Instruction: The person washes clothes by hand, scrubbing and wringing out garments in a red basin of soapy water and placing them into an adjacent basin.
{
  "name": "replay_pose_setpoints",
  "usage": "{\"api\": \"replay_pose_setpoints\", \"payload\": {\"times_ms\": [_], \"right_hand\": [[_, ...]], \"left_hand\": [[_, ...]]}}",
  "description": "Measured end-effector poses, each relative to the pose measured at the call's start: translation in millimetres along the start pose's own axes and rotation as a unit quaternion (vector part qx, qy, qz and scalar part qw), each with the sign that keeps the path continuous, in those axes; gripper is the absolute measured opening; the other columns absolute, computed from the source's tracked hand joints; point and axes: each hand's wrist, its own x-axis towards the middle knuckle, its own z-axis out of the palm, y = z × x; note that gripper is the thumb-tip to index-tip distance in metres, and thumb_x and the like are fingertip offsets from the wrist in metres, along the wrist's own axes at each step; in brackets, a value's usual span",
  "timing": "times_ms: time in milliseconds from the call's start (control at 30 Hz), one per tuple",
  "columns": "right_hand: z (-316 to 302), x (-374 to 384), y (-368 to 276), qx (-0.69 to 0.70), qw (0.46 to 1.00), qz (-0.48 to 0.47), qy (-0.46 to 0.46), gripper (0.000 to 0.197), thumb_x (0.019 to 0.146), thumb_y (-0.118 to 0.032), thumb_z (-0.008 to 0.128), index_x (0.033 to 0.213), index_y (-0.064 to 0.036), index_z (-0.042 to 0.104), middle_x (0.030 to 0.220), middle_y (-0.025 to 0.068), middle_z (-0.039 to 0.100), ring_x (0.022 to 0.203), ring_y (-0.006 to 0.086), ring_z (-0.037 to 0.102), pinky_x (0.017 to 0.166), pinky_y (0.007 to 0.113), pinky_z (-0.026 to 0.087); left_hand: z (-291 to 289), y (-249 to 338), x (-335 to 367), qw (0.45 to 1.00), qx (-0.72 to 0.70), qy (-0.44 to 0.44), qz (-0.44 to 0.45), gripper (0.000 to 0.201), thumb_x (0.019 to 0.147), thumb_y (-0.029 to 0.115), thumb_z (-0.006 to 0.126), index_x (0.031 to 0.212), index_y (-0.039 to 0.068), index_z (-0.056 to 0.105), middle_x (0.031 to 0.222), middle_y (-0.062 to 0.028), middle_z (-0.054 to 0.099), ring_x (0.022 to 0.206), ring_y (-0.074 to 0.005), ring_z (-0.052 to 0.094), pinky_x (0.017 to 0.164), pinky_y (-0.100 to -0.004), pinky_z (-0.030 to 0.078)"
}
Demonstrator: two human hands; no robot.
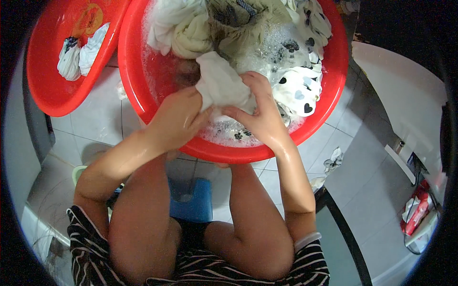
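Over the near half of a large red basin (pixel 131 71), I hold up a wet white cloth (pixel 219 78) between both hands. My left hand (pixel 179 117) is closed on its left side, fingers partly hidden by the fabric. My right hand (pixel 257 109) grips the right side, thumb toward me and fingers behind the cloth. Suds and water lie below. A white fabric with black and grey hearts (pixel 298 93) soaks just right of my right hand. Beyond are a cream bundle (pixel 192 38) and a grey-brown garment (pixel 248 26), partly under foam.
A second red basin (pixel 43 90) at the upper left holds two small white cloth bundles (pixel 70 62). Between my legs is a blue stool (pixel 193 205). A crumpled wrapper (pixel 334 159) lies on the tiled floor. A white panel (pixel 400 81) stands at the right, with a red package (pixel 417 209) below.
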Motion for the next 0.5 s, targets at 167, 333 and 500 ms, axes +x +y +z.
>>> {"api": "replay_pose_setpoints", "payload": {"times_ms": [167,333,500], "right_hand": [[-18.7,4.0,-10.5,-0.013,0.997,-0.023,-0.076,0.045,0.066,-0.007,0.076,0.104,0.0014,0.055,0.095,0.0114,0.055,0.093,0.0245,0.053,0.081,0.030,0.043],[-15.1,-13.1,-11.3,-0.077,0.992,0.104,-0.006,0.023,0.081,-0.011,0.065,0.100,0.0001,0.059,0.084,0.0110,0.058,0.078,0.0212,0.056,0.067,0.030,0.045],[-50.6,-40.8,11.0,0.275,0.913,0.206,0.220,0.023,0.089,-0.011,0.055,0.108,0.0015,0.058,0.097,0.0048,0.064,0.089,0.0104,0.058,0.078,0.027,0.045]], "left_hand": [[-17.8,2.1,-6.3,0.997,0.000,-0.082,0.016,0.026,0.089,0.019,0.051,0.105,-0.001,0.055,0.096,-0.0233,0.056,0.089,-0.0417,0.053,0.077,-0.0437,0.044],[-27.1,7.5,-5.7,0.996,-0.072,-0.005,-0.044,0.031,0.092,0.020,0.049,0.112,-0.003,0.053,0.105,-0.0250,0.056,0.096,-0.0402,0.054,0.083,-0.0412,0.044],[-36.2,-12.0,-13.6,0.892,-0.375,0.103,-0.230,0.036,0.095,0.020,0.044,0.120,-0.005,0.049,0.117,-0.0189,0.057,0.109,-0.0288,0.055,0.095,-0.0374,0.040]]}}
